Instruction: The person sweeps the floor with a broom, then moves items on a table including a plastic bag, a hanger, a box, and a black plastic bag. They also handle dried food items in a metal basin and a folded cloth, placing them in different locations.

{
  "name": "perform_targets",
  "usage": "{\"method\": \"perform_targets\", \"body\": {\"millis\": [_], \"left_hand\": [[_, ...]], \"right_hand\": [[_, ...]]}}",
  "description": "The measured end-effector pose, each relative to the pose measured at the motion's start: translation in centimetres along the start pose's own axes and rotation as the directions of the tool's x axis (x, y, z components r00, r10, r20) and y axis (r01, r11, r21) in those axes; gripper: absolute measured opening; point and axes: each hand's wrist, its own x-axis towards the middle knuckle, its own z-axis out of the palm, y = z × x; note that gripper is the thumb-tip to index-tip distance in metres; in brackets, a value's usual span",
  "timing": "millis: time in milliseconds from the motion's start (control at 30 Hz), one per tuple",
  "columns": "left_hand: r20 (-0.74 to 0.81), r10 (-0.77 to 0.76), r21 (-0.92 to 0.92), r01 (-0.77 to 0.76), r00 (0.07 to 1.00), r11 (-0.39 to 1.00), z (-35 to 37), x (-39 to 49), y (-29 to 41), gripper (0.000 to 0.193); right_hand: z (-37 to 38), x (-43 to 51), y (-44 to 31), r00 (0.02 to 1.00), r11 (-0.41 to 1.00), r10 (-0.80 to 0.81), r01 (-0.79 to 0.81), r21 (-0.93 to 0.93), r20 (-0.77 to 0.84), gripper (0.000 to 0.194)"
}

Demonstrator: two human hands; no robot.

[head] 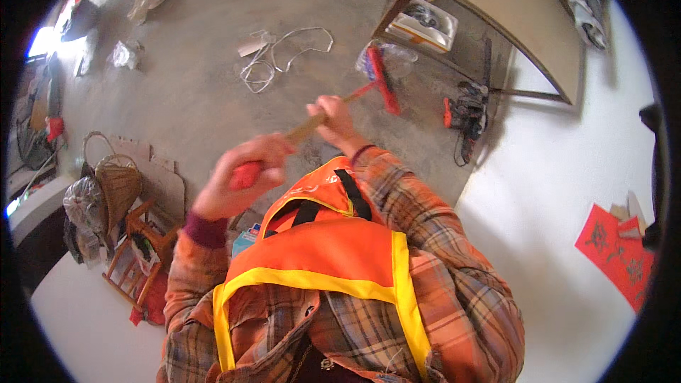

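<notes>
A broom with a red head (384,81) and a long yellowish handle reaches away from me toward the lower edge of a cabinet. My left hand (245,173) is closed round the handle's near end, where a red grip end shows in the palm. Farther along the handle, my right hand (332,119) is wrapped round it. Beside the broom head, crumpled clear plastic (400,58) lies on the concrete floor. A tangled white cord (260,72) with a piece of card lies on the floor ahead of both hands.
On the right stand a cabinet (532,48) holding a white box (425,24), and a black tool with an orange part (468,117) by the white wall. To the left are a wicker basket (118,186), a small wooden chair (139,255) and plastic bags (85,202). More plastic (126,55) lies farther off.
</notes>
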Motion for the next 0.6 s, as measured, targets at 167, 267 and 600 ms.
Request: {"method": "perform_targets", "body": {"millis": [167, 267, 600], "left_hand": [[-0.073, -0.045, 0.245, 0.062, 0.996, 0.968, -5.6, -0.4, 6.4, 0.024], [-0.093, 0.047, 0.244, -0.023, 0.995, 0.969, -7.7, -0.5, 8.9, 0.025], [-0.478, 0.052, -0.264, -0.199, 0.877, 0.944, -19.0, 1.7, 0.5, 0.008]], "right_hand": [[5.7, 7.8, -7.2, 0.997, 0.976, -0.081, 0.083, 0.203, -0.019, 0.025], [5.6, 10.6, -11.0, 0.994, 0.955, -0.106, 0.098, 0.281, 0.012, 0.026], [11.0, 15.9, -9.3, 0.993, 0.999, 0.048, -0.049, 0.005, 0.111, 0.029]]}}
